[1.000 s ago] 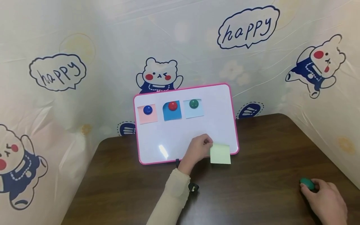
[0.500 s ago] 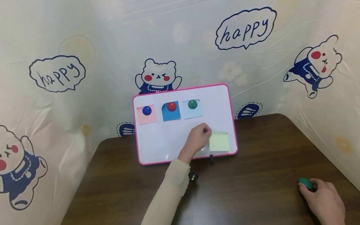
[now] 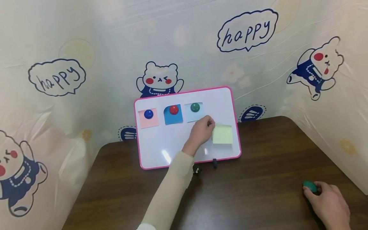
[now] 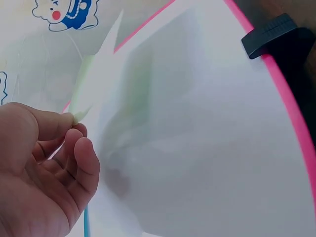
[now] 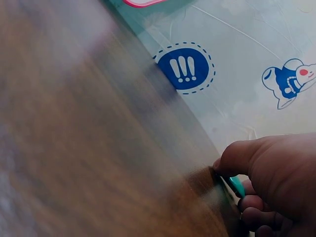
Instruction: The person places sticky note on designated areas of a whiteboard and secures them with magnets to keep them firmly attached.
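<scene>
My left hand (image 3: 202,130) pinches the upper left corner of a pale green sticky note (image 3: 222,134) in front of the lower right of a pink-edged whiteboard (image 3: 172,145). In the left wrist view the thumb and fingertips of the left hand (image 4: 54,163) meet on the corner of the note (image 4: 85,79), which stands off the board. Low at the right of the head view, my right hand (image 3: 330,203) holds a green round magnet (image 3: 310,186) between thumb and fingers. Only a sliver of this magnet (image 5: 237,186) shows in the right wrist view.
On the board's upper part hang a pink note (image 3: 148,123) under a blue magnet (image 3: 148,114), a blue note (image 3: 173,119) under a red magnet (image 3: 173,110), and a light blue note (image 3: 191,116) under a green magnet (image 3: 195,107). A black clip (image 3: 214,163) sits at its lower edge.
My left hand has raised the pale green note from the board's lower edge up across its lower right. The right hand keeps its hold on the green magnet, almost in place.
</scene>
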Available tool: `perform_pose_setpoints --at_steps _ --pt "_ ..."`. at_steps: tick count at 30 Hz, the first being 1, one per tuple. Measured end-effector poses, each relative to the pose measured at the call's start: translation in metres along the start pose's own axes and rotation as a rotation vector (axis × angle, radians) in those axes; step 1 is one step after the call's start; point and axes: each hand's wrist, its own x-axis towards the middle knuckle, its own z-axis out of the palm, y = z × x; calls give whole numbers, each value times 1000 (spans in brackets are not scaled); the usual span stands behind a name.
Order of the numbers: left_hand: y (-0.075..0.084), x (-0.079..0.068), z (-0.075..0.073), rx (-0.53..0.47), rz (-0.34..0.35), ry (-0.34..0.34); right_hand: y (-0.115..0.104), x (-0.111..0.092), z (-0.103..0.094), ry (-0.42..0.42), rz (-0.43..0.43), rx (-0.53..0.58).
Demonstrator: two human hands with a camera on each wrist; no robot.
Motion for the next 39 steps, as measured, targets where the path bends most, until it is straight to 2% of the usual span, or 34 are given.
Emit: perform_pose_setpoints --at_steps 9,17,23,31,39 --pt "4 14 -3 20 19 64 -5 -5 -3 4 6 6" --pt "8 25 -3 47 -9 157 -4 -3 -1 -3 14 8" --pt "14 36 -5 84 7 231 -5 -3 -3 -6 15 10" --pt "21 46 -10 123 -20 253 -7 -4 -6 7 -8 8" --pt "23 53 -8 140 -20 276 -8 -4 -4 8 6 7"
